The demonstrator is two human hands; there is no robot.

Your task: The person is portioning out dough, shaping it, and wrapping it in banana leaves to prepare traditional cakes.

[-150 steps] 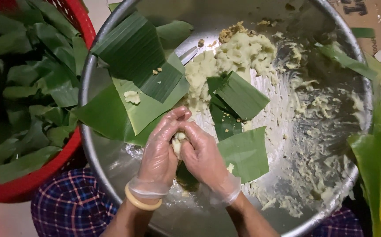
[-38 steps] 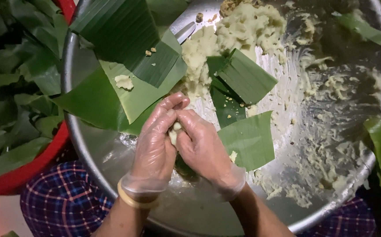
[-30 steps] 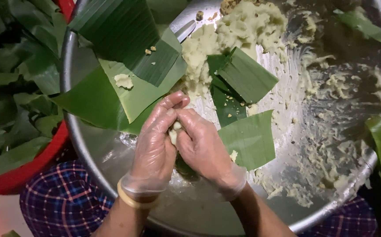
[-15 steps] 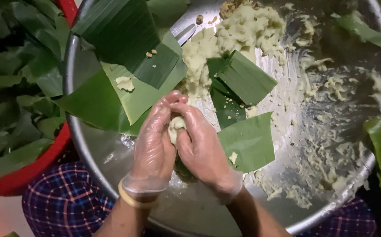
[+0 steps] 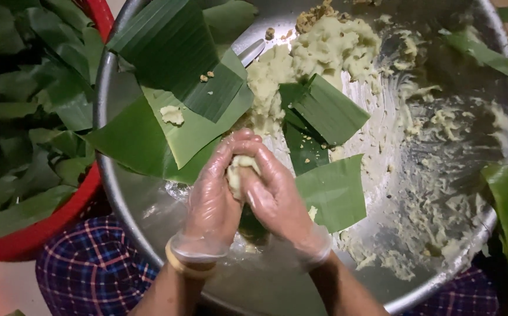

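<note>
Filling most of the view, a wide steel basin is smeared with pale dough and strewn with cut banana leaf pieces. Above the basin's near rim, a small dough lump is clasped between the gloved left hand and right hand, both closed around it. Left of the basin, a red basket is packed with leaves.

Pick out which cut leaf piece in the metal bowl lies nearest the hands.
The green leaf piece just beside the right hand, touching its outer edge. The other leaf pieces lie farther up the bowl.
</note>
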